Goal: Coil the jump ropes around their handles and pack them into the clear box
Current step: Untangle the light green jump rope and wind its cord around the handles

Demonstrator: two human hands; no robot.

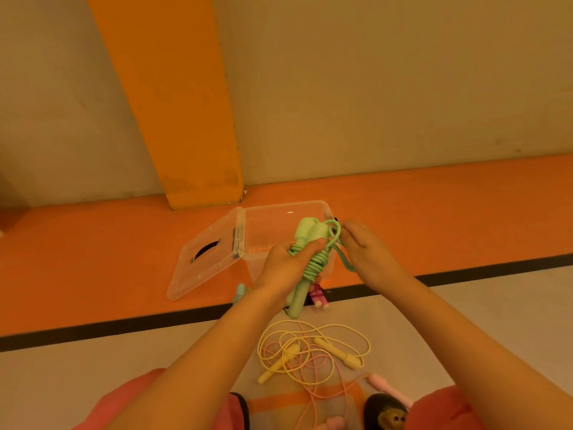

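My left hand (286,268) grips a green jump rope (305,259) by its two handles, held together, with the cord wound in coils around them. My right hand (369,252) pinches the free loop of the green cord beside the handles' tops. Behind them the clear box (269,221) stands open on the orange floor, its lid (204,259) folded out to the left. A yellow jump rope (313,355) lies loose and tangled with a pink jump rope (383,384) on the grey floor in front of me.
A blue handle (240,291) and bright pink handles (319,297) lie by the box's front edge. The orange floor strip ends at a black line; a wall and orange pillar (173,103) stand behind. My knees in pink cloth and a dark slipper (384,411) are at the bottom.
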